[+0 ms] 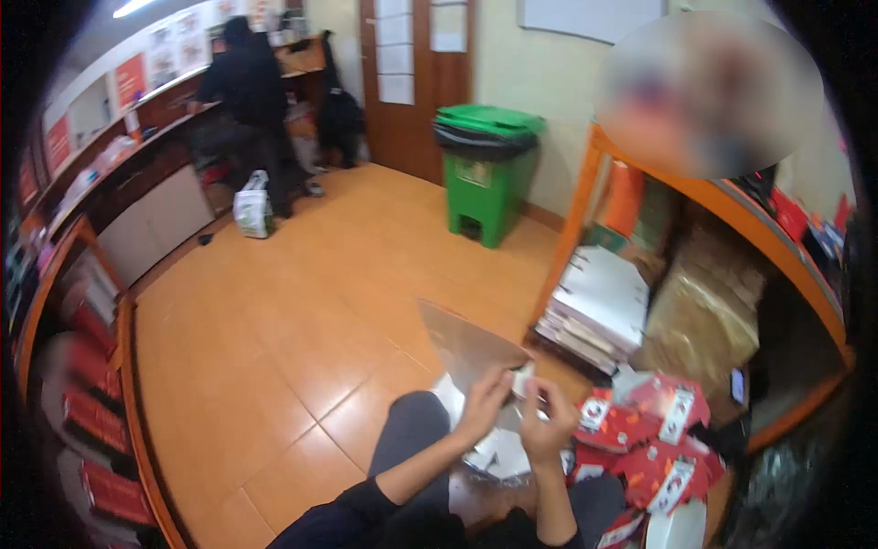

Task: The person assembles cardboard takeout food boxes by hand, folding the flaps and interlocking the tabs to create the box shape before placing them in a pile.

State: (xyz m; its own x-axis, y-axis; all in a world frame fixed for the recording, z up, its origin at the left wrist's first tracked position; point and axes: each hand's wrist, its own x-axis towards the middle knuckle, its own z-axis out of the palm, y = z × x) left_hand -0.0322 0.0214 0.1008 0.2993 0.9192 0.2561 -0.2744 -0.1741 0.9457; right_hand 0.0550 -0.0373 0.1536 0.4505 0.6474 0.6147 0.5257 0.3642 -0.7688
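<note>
My left hand (482,403) and my right hand (547,421) are raised together over my lap, both pinching the lower edge of a clear plastic bag (466,346) that stands up from my fingers. A small white piece (523,381) sits between the two hands. Below them white sheets (494,450) lie on my knees. A heap of red and white packets (645,439) lies just right of my right hand.
An orange shelf unit (585,210) on the right holds stacked white booklets (599,306) and brown wrapped bundles (704,302). A green pedal bin (485,169) stands by the wall. A person in black (247,101) stands at the far counter. Red boxes (91,421) fill the left shelves.
</note>
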